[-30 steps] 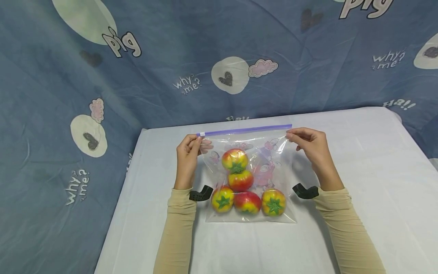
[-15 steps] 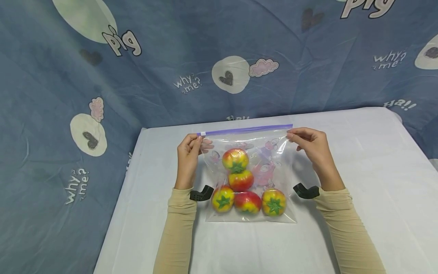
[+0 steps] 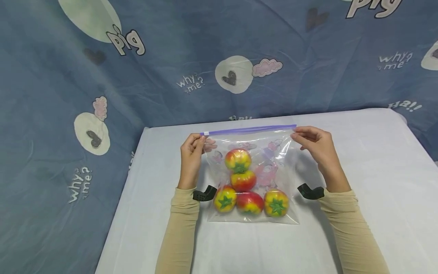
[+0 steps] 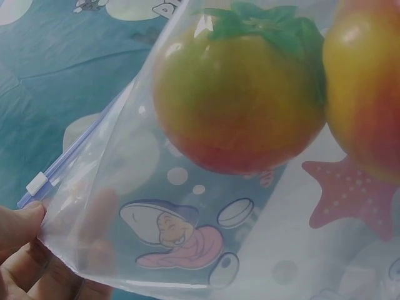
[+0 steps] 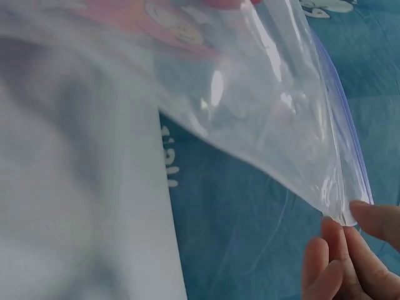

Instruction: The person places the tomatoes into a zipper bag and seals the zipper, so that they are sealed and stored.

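Note:
A clear slider zip bag (image 3: 289,171) with pink cartoon prints is spread between the two hands. Its purple zip strip (image 3: 253,129) runs along the top, with the white slider (image 3: 206,133) at the left end. My left hand (image 3: 191,158) pinches the top left corner beside the slider. At the top right corner, my right hand (image 3: 318,148) pinches the plastic between thumb and fingers. Inside the bag are several yellow-and-red, tomato-like fruits (image 3: 238,160) with green leafy tops. One fruit (image 4: 237,100) looms large through the plastic in the left wrist view.
A white-covered table (image 3: 376,163) lies under the bag. Behind and to the left hangs a blue printed cloth (image 3: 164,45). Black wrist mounts (image 3: 204,193) stick out from the sleeves (image 3: 352,224) near the bag's sides.
The head view has shifted slightly, so everything sits a little farther right in it. Both hands keep their pinch on the bag's corners, and the fruits lie in the same arrangement.

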A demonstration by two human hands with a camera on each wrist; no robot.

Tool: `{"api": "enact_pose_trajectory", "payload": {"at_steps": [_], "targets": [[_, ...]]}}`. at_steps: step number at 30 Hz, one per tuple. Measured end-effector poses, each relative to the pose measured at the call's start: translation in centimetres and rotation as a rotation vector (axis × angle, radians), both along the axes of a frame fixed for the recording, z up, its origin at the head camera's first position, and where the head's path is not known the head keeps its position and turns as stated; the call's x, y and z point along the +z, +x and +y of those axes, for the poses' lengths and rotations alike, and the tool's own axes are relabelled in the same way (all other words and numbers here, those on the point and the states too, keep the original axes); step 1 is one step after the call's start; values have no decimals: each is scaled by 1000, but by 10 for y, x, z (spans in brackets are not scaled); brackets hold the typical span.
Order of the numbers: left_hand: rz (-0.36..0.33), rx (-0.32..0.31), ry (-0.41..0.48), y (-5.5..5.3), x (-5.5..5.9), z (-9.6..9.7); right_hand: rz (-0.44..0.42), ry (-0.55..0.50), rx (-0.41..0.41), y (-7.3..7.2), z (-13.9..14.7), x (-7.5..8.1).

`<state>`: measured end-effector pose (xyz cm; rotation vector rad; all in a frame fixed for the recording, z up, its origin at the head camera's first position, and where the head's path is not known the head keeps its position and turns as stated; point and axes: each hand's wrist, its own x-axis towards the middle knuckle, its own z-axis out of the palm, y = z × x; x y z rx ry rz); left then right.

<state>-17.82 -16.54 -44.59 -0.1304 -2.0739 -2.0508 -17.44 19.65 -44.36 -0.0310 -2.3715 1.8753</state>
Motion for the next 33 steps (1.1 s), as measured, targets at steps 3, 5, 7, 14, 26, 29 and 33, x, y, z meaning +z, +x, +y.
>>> {"api": "enact_pose_trajectory", "payload": {"at_steps": [3, 5, 7, 14, 26, 29, 33], "targets": [[6, -7, -4, 0, 0, 1, 51, 14, -87, 2, 0, 4], [10, -9, -4, 0, -1, 2, 103, 4, -168, 2, -3, 7], [12, -10, -1, 1, 0, 2, 165, -13, -238, 2, -6, 11], [11, -8, 3, 2, 1, 0, 347, 35, -242, 0, -25, 36], [7, -11, 9, 1, 0, -1, 370, 246, 155, -12, -61, 85], [11, -16, 6, 1, 0, -1, 346, 297, 289, -19, -71, 94], [3, -20, 16, 1, 1, -1, 332, 360, 446, -27, -86, 103]]}}
